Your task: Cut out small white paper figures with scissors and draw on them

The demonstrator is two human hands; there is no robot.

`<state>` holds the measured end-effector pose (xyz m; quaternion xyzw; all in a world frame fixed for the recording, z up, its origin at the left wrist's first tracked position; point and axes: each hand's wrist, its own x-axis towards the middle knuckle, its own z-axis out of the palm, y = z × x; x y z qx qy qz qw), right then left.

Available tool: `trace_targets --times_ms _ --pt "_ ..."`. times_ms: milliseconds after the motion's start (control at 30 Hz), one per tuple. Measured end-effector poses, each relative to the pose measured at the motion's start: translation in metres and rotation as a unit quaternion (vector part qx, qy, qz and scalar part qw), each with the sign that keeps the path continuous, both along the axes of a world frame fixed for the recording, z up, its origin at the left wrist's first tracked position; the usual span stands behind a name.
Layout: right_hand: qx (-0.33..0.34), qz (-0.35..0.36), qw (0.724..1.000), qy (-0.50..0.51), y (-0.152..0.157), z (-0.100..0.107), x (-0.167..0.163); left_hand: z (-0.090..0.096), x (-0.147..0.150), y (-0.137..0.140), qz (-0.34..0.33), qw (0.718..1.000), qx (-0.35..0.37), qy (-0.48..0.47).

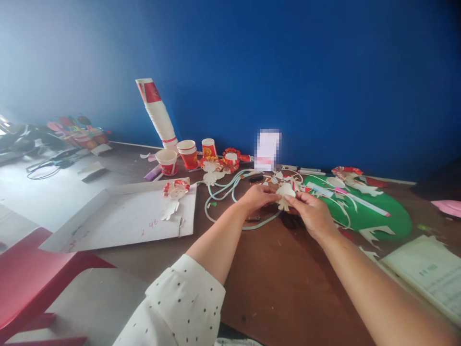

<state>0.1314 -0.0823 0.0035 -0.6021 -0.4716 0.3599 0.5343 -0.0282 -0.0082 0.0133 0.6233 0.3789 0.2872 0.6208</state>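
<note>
A cream paper cutout (286,193), rounded on top with small lobes below, is held up over the brown table. My left hand (260,198) pinches its left edge between thumb and fingers. On its lower right edge, the thumb and fingers of my right hand (312,211) are closed. Behind the hands lie a pale coiled cable (235,181) and scattered red and white paper scraps. Similar cutouts with red fringed rims lie around: one paper figure (176,192) on the white tray, another paper figure (351,178) at the right.
The white tray (133,218) stands left on the brown table (264,283), near a red chair (29,274). A leaning paper cup stack (158,113) and several red cups (187,154) stand by the blue wall. Right are a green mat (391,211), a pink marker (363,202) and an open book (428,271).
</note>
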Motion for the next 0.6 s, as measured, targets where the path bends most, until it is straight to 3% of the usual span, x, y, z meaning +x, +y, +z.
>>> trace_targets --times_ms 400,600 --pt "0.038 -0.058 0.997 -0.038 0.0041 -0.0072 0.0072 -0.0029 0.0003 0.0023 0.019 0.999 0.044 0.024" --pt "0.066 -0.114 0.991 0.032 0.0088 -0.0035 0.0069 -0.0003 -0.0007 0.0002 0.033 0.996 0.059 0.057"
